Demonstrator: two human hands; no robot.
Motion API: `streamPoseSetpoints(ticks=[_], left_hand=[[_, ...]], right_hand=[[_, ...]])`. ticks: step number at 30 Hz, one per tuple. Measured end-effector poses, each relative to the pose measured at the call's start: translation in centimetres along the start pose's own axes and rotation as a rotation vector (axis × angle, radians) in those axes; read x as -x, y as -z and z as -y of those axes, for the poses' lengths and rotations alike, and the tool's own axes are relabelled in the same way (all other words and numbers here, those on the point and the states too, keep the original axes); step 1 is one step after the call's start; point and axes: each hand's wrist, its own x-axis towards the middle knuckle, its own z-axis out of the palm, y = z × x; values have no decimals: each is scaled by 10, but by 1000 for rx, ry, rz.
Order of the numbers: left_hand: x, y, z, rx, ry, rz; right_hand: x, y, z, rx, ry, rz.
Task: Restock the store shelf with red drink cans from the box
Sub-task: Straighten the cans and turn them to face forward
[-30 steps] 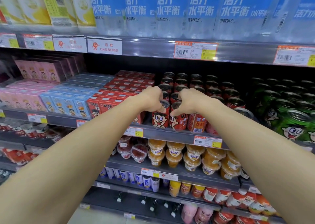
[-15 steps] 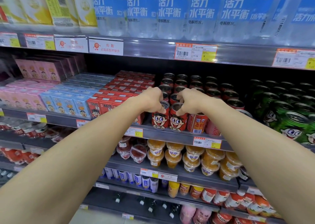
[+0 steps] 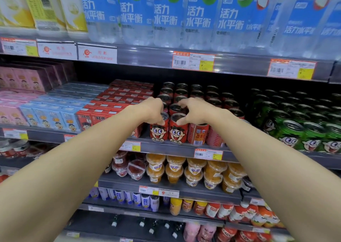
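Store shelving fills the view, with water bottles (image 3: 166,15) on the top tier and fruit cups (image 3: 193,169) on a lower one. On the middle shelf (image 3: 166,146) the red cans (image 3: 203,101) stand in rows running back into the dark, and two with the cartoon face outward sit at the front lip: the left front can (image 3: 159,131) and the right front can (image 3: 177,132). The left hand (image 3: 154,110) hangs curled over the top of the first, fingertips at its rim; whether that grip is closed or merely resting I cannot tell. The right hand (image 3: 192,111) hovers over the second with fingers bent but spread, holding nothing.

The red section looks well filled, so this restock seems far along (the box is out of view, so what remains in it is unknown). Room is tight: red cartons (image 3: 103,116) crowd the left, green cans (image 3: 295,123) the right, and the shelf above caps any lift. The front cans stand right at the edge.
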Motion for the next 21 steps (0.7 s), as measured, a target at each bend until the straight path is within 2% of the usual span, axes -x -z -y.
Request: streamPoseSetpoints(ticks=[4,7,10,14,21], left_hand=[[3,11,-26,-211,-7,49],[-1,18,-50,-297,-60,3],[-8,19,-77,-226,-193,-66],[-12,12,-106,-160,-319,-12],[-20,-1,-106,-100,-291,84]], right_hand=[[16,26,-24,-6,-67,-101],[29,39,-45,-13,-158,-130],[39,42,-60,10,-224,-130],[46,37,-72,62,-275,-80],[53,26,-78,108,-281,-37]])
